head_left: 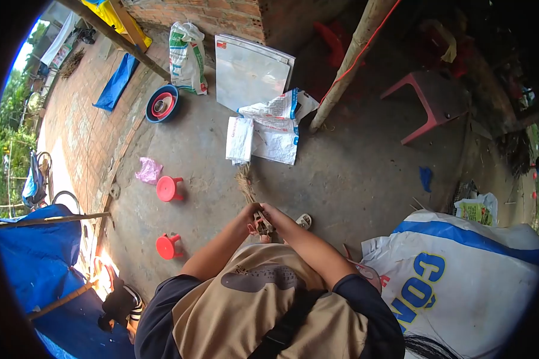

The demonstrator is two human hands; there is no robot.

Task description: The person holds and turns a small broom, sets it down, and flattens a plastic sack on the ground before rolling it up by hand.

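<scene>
A bundle of dry straw-like stalks (244, 181) points away from my body, its loose ends near the white sacks on the floor. Both hands are closed round its near end, just in front of my waist. My left hand (250, 213) is on the left side of the bundle, and my right hand (269, 214) meets it from the right. The fingers are small in view and partly hidden by the hands themselves. Beyond the straw tips lie folded white sacks (269, 134).
Two red stools (169, 188) and a pink bag (149, 170) stand left. Basins (162, 104) and a filled sack (187, 58) are farther back. A wooden pole (353, 60) and a pink table (428, 105) are right. A person (121, 305) is low left; a large sack (455, 275) lies right.
</scene>
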